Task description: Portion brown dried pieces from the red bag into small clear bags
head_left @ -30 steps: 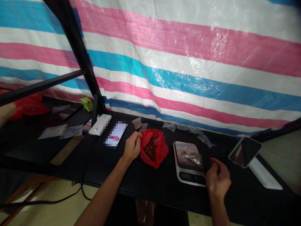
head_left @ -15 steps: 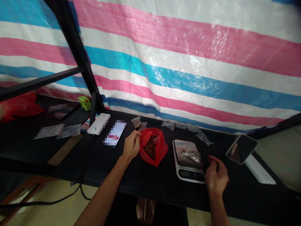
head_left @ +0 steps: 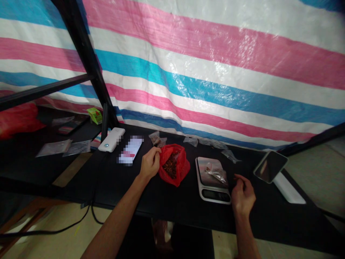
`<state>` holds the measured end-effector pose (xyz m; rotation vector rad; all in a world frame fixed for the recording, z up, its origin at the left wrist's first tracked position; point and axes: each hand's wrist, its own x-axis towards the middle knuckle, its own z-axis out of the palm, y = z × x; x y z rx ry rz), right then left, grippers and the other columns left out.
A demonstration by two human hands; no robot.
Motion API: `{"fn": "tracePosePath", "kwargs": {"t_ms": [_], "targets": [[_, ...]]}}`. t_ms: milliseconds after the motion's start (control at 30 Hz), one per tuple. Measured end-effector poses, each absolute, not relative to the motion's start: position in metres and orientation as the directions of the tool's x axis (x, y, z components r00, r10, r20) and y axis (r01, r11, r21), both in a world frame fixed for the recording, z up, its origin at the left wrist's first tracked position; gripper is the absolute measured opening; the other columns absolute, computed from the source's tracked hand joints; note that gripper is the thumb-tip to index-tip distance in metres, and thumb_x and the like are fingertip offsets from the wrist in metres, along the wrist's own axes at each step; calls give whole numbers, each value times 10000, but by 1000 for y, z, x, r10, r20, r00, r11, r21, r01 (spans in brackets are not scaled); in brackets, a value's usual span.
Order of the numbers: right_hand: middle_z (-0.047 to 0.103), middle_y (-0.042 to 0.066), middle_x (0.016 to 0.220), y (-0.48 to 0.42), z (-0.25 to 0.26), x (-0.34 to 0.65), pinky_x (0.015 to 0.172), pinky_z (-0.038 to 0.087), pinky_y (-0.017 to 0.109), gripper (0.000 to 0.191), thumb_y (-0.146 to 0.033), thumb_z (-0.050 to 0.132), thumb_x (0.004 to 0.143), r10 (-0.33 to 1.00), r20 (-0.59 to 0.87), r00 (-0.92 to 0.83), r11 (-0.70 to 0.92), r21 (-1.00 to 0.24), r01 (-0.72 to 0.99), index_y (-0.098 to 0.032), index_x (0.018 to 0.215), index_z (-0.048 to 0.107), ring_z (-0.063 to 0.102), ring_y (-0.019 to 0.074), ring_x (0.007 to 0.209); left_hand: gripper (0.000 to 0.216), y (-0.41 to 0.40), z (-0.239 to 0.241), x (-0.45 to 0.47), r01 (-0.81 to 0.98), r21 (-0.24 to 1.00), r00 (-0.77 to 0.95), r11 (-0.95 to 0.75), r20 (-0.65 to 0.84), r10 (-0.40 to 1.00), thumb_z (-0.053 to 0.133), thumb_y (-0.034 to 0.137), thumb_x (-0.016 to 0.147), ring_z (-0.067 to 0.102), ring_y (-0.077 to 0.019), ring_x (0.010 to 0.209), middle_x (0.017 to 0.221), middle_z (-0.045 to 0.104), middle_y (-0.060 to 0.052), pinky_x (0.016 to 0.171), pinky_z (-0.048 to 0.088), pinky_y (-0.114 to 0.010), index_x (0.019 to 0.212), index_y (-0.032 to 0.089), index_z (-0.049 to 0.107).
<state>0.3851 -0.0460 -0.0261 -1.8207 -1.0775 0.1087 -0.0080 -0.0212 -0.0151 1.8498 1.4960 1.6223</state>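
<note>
My left hand point(head_left: 150, 164) is closed on the left rim of a red plastic bag point(head_left: 172, 164) that lies open on the black table point(head_left: 151, 196) and holds brown dried pieces. To its right stands a small white kitchen scale point(head_left: 212, 180) with a clear plastic pouch point(head_left: 217, 173) lying on its plate. My right hand point(head_left: 242, 195) rests just right of the scale's front corner, fingers curled loosely, and I cannot make out anything in it.
A white power bank point(head_left: 111, 140) and a phone point(head_left: 131, 150) lie left of the bag. Small clear pouches point(head_left: 212, 144) lie along the table's back edge by the striped tarp point(head_left: 215, 72). A tilted tablet point(head_left: 270, 166) stands at the right. A neighbouring black table point(head_left: 32, 158) carries flat pouches and a red bag point(head_left: 18, 118).
The view has drifted slightly, so everything sits a little higher and further left. Both hands keep their places by the bag and the scale.
</note>
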Motion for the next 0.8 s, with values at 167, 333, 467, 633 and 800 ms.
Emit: {"fn": "tracePosePath", "kwargs": {"t_ms": [167, 333, 467, 633, 800], "targets": [[725, 102, 1011, -47, -32, 388, 893, 462, 409, 318, -346, 500, 895, 688, 373, 622, -106, -797, 594, -176, 1011, 743, 637, 286, 969, 214, -21, -15, -7, 504, 755, -153, -420, 557, 817, 421, 138, 986, 613, -150, 767, 830, 637, -5, 742, 447, -264, 924, 206, 614], [717, 111, 1019, -49, -33, 389, 900, 463, 427, 307, -363, 524, 907, 680, 393, 619, -73, -804, 590, -175, 1013, 743, 636, 295, 982, 220, -21, -15, -6, 489, 767, -169, -417, 552, 817, 417, 129, 988, 605, -148, 762, 828, 631, -4, 732, 436, -264, 916, 203, 611], [704, 119, 1135, -53, -24, 386, 972, 451, 465, 353, -446, 597, 905, 778, 476, 409, 110, -744, 659, -194, 1128, 705, 623, 313, 1083, 220, -21, -15, -6, 476, 773, -173, -419, 549, 818, 423, 127, 984, 603, -146, 762, 829, 634, -2, 735, 437, -260, 909, 203, 615], [646, 96, 1342, -45, -6, 380, 1110, 313, 563, 554, -503, 662, 863, 902, 416, -115, 304, -423, 854, -296, 1374, 605, 504, 360, 1307, 226, -20, -15, -5, 457, 785, -192, -417, 545, 816, 425, 124, 976, 611, -152, 769, 835, 645, -8, 732, 441, -262, 905, 202, 625], [716, 79, 1141, -19, 7, 373, 1080, 353, 556, 391, -464, 692, 822, 935, 321, -152, 290, -440, 850, -285, 1169, 719, 570, 352, 1214, 227, -21, -15, -4, 452, 778, -195, -437, 564, 803, 425, 122, 973, 609, -151, 766, 825, 641, -7, 733, 449, -265, 885, 205, 617]]}}
